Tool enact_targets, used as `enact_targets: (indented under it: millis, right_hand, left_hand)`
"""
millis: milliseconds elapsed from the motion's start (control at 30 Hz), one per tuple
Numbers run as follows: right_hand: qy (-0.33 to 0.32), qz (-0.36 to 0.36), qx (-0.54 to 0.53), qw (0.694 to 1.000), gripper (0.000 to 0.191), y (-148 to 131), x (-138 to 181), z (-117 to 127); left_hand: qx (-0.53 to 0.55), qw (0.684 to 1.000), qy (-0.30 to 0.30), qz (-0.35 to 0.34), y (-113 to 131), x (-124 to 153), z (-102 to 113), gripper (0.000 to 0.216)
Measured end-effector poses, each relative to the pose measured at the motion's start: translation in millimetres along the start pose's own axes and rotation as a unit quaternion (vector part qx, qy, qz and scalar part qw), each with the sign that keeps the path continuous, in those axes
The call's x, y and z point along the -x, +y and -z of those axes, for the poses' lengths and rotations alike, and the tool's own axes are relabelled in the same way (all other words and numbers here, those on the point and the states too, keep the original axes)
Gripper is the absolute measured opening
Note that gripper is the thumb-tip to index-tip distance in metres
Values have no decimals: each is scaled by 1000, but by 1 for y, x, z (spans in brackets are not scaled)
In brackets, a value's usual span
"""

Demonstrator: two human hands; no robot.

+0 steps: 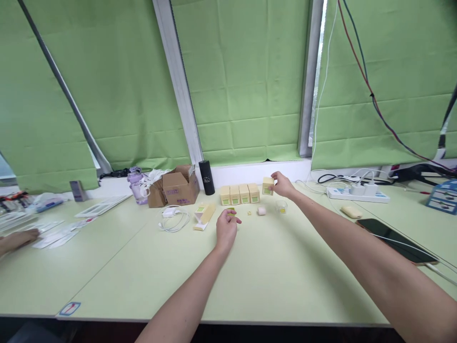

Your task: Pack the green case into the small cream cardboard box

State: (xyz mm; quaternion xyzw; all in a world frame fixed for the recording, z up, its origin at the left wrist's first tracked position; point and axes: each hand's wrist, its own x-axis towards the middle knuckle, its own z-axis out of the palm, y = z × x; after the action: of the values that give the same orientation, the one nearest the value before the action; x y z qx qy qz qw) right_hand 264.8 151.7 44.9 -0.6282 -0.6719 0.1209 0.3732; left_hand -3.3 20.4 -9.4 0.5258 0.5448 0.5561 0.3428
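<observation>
My right hand (283, 185) is closed on a small pale-yellow box (268, 186) with a green label, held upright at the right end of a row of similar boxes (239, 194). My left hand (227, 228) is low over the table, thumb apart from the fingers. Its fingertips are at a small yellow-green piece (231, 209), partly covered by them. Rightward from there lie a tiny yellow piece (249, 213), a pink cylindrical item (262, 210) and a clear little container (281, 206) with something yellow inside. An opened yellow carton (204, 213) lies left of my left hand.
Behind stand a cardboard box (181, 186), a black cylinder (206, 177) and a purple bottle (137, 186). A white charger with cable (174, 215) lies left. At right are a power strip (358, 194) and a phone (397, 240). Another person's hand (19, 239) is far left.
</observation>
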Motion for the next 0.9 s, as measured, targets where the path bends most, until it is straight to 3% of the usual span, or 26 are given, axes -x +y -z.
enact_targets:
  millis: [200,400,633,900]
  right_hand:
    - [-57,-15,39,997,50,26,-9,-20]
    - [-72,4,93,993,55,26,8,-27]
    - [-123,8,174,977,12,19,11,-20]
    - [-124,2,197,973,40,14,2,-32]
  left_hand:
    - [-12,1000,-15,-4,-1,5,-1,24]
    - [-11,999,-34,-10,-2,7,-3,24]
    - [-14,999,-31,-15,3,8,-4,22]
    - [-11,999,-30,-24,-2,6,-3,22]
